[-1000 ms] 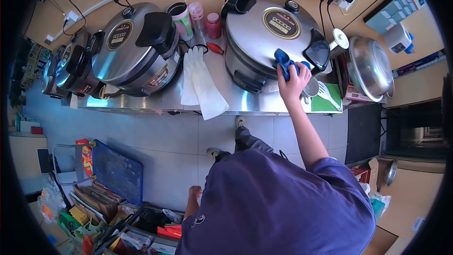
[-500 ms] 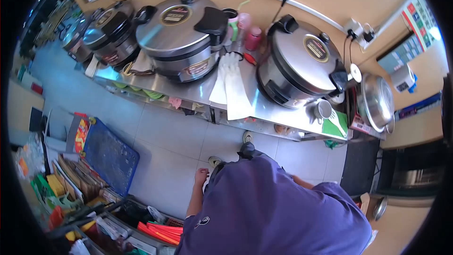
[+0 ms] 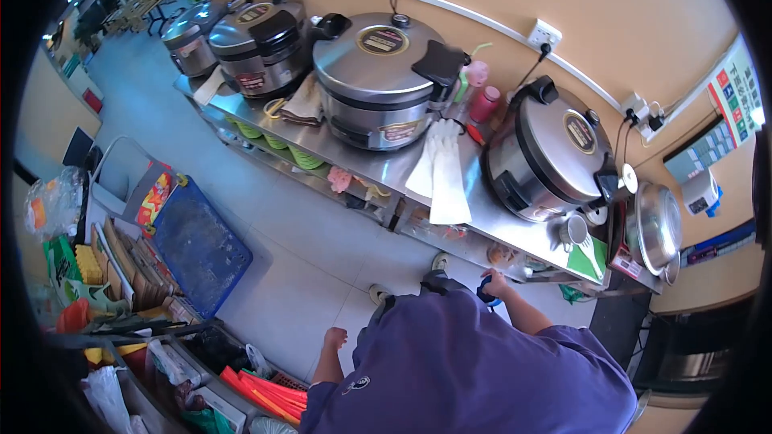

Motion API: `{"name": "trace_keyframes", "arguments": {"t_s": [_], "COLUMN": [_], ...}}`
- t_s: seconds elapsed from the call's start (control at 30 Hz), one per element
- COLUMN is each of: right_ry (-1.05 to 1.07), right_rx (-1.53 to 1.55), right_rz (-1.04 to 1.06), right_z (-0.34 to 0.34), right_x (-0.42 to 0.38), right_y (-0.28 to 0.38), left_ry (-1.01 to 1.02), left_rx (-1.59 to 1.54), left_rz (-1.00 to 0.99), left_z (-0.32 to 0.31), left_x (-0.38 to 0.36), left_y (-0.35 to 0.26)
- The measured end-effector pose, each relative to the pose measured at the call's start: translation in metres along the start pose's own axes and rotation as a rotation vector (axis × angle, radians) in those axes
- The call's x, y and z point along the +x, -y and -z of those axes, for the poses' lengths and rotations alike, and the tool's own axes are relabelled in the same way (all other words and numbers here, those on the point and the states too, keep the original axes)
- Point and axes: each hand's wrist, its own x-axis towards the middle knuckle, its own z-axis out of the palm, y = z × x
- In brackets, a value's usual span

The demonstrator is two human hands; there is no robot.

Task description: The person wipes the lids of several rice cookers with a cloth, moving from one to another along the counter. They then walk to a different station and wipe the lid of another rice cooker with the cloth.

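My left hand hangs beside my body over the floor, its fingers curled in, with nothing visible in them. My right hand is in front of me, near the counter's front edge, fingers closed around a small dark blue-and-black object whose kind I cannot make out. Beyond it stands a large steel rice cooker with its lid down. White gloves lie over the counter edge to its left. A grey mug and a white slotted spatula on a green board lie right of it.
More rice cookers line the steel counter along the wall. Steel basins stand at its right end. A blue platform trolley is on the floor at left. Bins with red-orange items are close behind on the left.
My right hand has come forward into view with the dark blue object in it. The view has shifted, so the counter sits lower and further right. My left hand has dropped slightly lower in view.
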Motion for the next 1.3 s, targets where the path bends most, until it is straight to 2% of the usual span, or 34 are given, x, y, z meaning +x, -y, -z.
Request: {"name": "trace_keyframes", "arguments": {"t_s": [0.03, 0.1, 0.23, 0.33, 0.4, 0.47, 0.5, 0.53, 0.57, 0.63, 0.67, 0.7, 0.77, 0.87, 0.93, 1.03, 1.13, 1.17, 1.2, 1.27, 1.3], "right_ry": [0.003, -0.019, 0.037, 0.099, 0.123, 0.233, 0.089, 0.092, 0.078, 0.074, 0.171, 0.220, 0.251, -0.042, -0.277, -0.719, -1.013, -0.995, -0.868, -0.917, -0.861], "right_rx": [-0.006, -0.053, -0.169, -0.378, -0.404, -0.549, -0.522, -0.529, -0.465, -0.341, -0.171, -0.122, -0.019, 0.051, 0.089, 0.159, 0.083, -0.005, -0.163, -0.362, -0.431], "right_rz": [0.022, 0.038, 0.084, 0.115, 0.143, 0.341, 0.350, 0.369, 0.420, 0.505, 0.589, 0.691, 0.886, 1.311, 1.375, 1.344, 1.215, 1.194, 1.143, 0.985, 0.827], "right_z": [0.000, 0.003, 0.005, 0.009, 0.016, 0.009, 0.007, 0.009, 0.016, 0.029, 0.039, 0.040, 0.072, 0.109, 0.151, 0.203, 0.224, 0.223, 0.214, 0.181, 0.173], "right_x": [0.008, 0.020, 0.031, 0.041, 0.045, 0.085, 0.078, 0.077, 0.072, 0.059, 0.049, 0.056, 0.013, -0.002, -0.027, -0.040, -0.004, 0.019, 0.061, 0.078, 0.070], "right_y": [0.015, 0.046, 0.093, 0.124, 0.156, 0.162, 0.179, 0.198, 0.225, 0.283, 0.309, 0.331, 0.396, 0.464, 0.506, 0.542, 0.557, 0.558, 0.550, 0.548, 0.555], "left_ry": [-0.016, -0.228, -0.298, -0.313, -0.249, -0.234, -0.204, -0.094, -0.217, -0.300, -0.456, -0.510, -0.501, -0.448, -0.416, -0.366, -0.319, -0.305, -0.295, -0.270, -0.267], "left_rx": [-0.016, -0.390, -0.570, -0.619, -0.786, -0.877, -0.943, -1.122, -0.897, -0.655, -0.609, -0.583, -0.619, -0.741, -0.825, -0.947, -1.049, -1.075, -1.095, -1.121, -1.122], "left_rz": [-0.002, 0.169, 0.140, 0.155, 0.119, 0.135, 0.154, -0.006, 0.102, 0.138, 0.034, 0.010, 0.035, 0.101, 0.142, 0.190, 0.215, 0.218, 0.215, 0.205, 0.196], "left_z": [0.003, 0.002, -0.009, -0.032, -0.054, -0.079, -0.089, -0.107, -0.119, -0.136, -0.149, -0.159, -0.168, -0.165, -0.151, -0.126, -0.086, -0.070, -0.054, -0.018, 0.002], "left_x": [-0.020, -0.043, -0.063, -0.057, -0.046, -0.057, -0.062, -0.050, -0.063, -0.082, -0.092, -0.102, -0.114, -0.121, -0.124, -0.121, -0.107, -0.101, -0.095, -0.084, -0.078], "left_y": [-0.001, 0.002, 0.033, 0.052, 0.068, 0.061, 0.061, 0.083, 0.065, 0.050, 0.049, 0.050, 0.051, 0.050, 0.048, 0.046, 0.039, 0.035, 0.031, 0.020, 0.012]}}
